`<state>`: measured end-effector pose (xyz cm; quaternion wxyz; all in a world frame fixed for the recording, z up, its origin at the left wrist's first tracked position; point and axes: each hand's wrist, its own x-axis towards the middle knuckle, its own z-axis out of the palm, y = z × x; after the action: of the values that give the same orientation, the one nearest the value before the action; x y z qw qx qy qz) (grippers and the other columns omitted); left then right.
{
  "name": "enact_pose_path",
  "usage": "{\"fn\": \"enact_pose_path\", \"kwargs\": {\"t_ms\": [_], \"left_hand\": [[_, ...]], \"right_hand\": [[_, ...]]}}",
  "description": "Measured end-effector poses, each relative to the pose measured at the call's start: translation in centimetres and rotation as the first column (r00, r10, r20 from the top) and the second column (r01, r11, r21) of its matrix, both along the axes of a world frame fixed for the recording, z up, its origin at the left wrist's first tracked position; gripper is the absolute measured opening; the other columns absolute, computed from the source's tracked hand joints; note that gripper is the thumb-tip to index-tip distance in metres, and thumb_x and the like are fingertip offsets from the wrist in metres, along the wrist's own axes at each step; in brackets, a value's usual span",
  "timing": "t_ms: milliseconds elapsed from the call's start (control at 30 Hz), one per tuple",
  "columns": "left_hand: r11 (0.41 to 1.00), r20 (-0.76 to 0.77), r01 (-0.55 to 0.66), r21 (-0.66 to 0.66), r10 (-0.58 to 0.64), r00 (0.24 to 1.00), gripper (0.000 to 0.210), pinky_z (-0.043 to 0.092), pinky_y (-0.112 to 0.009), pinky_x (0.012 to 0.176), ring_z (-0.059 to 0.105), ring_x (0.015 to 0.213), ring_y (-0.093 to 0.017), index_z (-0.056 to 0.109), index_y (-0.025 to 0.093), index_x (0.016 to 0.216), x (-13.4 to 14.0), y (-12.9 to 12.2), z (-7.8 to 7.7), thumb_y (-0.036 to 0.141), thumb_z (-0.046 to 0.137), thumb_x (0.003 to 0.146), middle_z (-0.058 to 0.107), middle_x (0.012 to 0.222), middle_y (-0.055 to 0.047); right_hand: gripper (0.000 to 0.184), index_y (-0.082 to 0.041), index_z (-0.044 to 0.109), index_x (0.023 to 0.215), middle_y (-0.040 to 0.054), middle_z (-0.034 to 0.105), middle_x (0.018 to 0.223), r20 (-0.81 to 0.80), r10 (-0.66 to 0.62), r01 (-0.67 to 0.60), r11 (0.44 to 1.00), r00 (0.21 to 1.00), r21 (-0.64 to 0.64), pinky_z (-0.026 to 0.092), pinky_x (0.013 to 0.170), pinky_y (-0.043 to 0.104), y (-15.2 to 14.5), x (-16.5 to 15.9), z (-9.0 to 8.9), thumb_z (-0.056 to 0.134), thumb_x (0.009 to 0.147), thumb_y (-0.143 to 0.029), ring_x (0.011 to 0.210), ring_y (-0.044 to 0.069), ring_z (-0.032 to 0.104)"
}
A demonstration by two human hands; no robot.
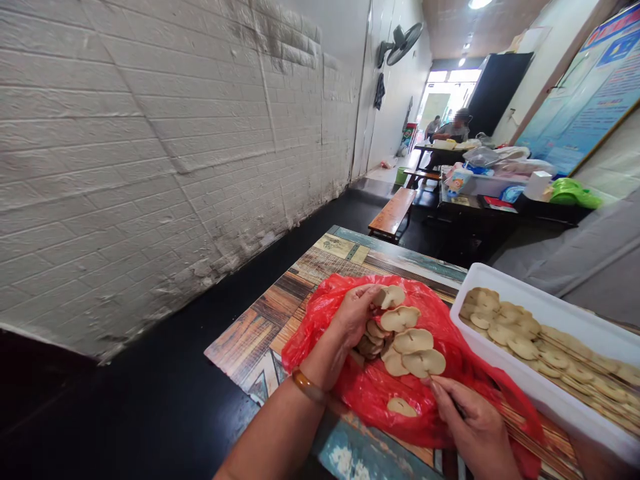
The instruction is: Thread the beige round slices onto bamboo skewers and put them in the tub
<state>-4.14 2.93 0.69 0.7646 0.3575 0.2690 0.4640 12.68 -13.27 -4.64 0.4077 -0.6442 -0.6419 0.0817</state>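
row of pale tan, flat, two-lobed slices (414, 341), held in the air over a crumpled red plastic bag (317, 327). its long axis runs obliquely, from near right to far left; the overlapping slices lie crosswise to it. the left hand (354, 310) pinches the farthest slice between thumb and fingers; the right hand (473, 419) has thumb and fingers pressed together at the near end, their exact grip partly hidden. loose tan slices (370, 345) lie in the bag below, partly covered by the row. the left forearm, wearing an amber-brown bangle (307, 387), crosses the bag's near left edge. thin wooden sticks (540, 443) lie beside the right hand. right of the bag, on the multicoloured plank-patterned tabletop (285, 303), a long white plastic tray (530, 297) contains skewered slices. beyond stands a brown wooden bench (393, 212).
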Motion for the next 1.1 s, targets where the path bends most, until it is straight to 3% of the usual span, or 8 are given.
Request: {"fn": "enact_pose_path", "kwargs": {"t_ms": [267, 667, 833, 1000, 1100], "left_hand": [[0.998, -0.003, 0.024, -0.052, -0.024, 1.0, 0.04, 0.042, -0.023, 0.057, 0.054, 0.057, -0.01, 0.067, 0.01, 0.075, 0.3, -0.5, 0.0, 0.043, 0.079, 0.058, 0.064, 0.068, -0.004], [1.0, -0.05, 0.01, 0.007, -0.01, 0.999, 0.037, 0.042, -0.022, 0.055, 0.057, 0.057, -0.011, 0.068, 0.01, 0.075, 0.4, -0.9, 0.3, 0.042, 0.077, 0.061, 0.066, 0.068, -0.005], [1.0, -0.097, 0.03, -0.002, -0.03, 0.995, 0.034, 0.042, -0.023, 0.051, 0.054, 0.051, -0.011, 0.067, 0.011, 0.074, 0.3, -1.3, 0.7, 0.041, 0.076, 0.06, 0.063, 0.063, -0.002], [1.0, -0.118, 0.01, 0.007, -0.009, 0.993, 0.032, 0.038, -0.02, 0.046, 0.05, 0.047, -0.008, 0.064, 0.012, 0.067, 0.4, -1.4, 0.8, 0.04, 0.076, 0.059, 0.058, 0.057, 0.0], [1.0, -0.079, 0.019, 0.014, -0.018, 0.997, 0.032, 0.04, -0.021, 0.047, 0.052, 0.049, -0.009, 0.066, 0.012, 0.075, 0.5, -1.3, 0.4, 0.041, 0.074, 0.063, 0.06, 0.061, -0.001]], "right_hand": [[0.037, -0.019, 0.074, 0.081, 0.0077, 0.076, 0.083, -0.053, 0.014, -0.015, 1.0, 0.998, -0.022, 0.06, 0.068, 0.028, 0.1, -0.7, 0.6, 0.051, 0.086, -0.047, 0.072, 0.021, 0.072], [0.037, -0.02, 0.074, 0.081, 0.0054, 0.075, 0.08, -0.108, 0.009, -0.016, 0.998, 0.994, -0.066, 0.058, 0.068, 0.024, -0.2, -1.4, 0.2, 0.05, 0.087, -0.048, 0.066, 0.019, 0.07], [0.035, -0.02, 0.073, 0.082, 0.0068, 0.075, 0.084, -0.066, -0.002, 0.0, 0.999, 0.998, -0.037, 0.058, 0.07, 0.027, -0.2, -1.4, 0.0, 0.049, 0.088, -0.045, 0.071, 0.02, 0.071], [0.035, -0.02, 0.073, 0.079, 0.0062, 0.075, 0.079, 0.061, -0.048, 0.044, 0.996, 0.997, 0.075, 0.059, 0.07, 0.03, 0.0, -1.4, 0.3, 0.048, 0.088, -0.043, 0.072, 0.021, 0.072], [0.034, -0.019, 0.072, 0.079, 0.0066, 0.075, 0.079, 0.105, -0.04, 0.031, 0.996, 0.994, 0.084, 0.059, 0.067, 0.03, 0.1, -1.3, 0.5, 0.046, 0.09, -0.039, 0.072, 0.021, 0.072]]}}
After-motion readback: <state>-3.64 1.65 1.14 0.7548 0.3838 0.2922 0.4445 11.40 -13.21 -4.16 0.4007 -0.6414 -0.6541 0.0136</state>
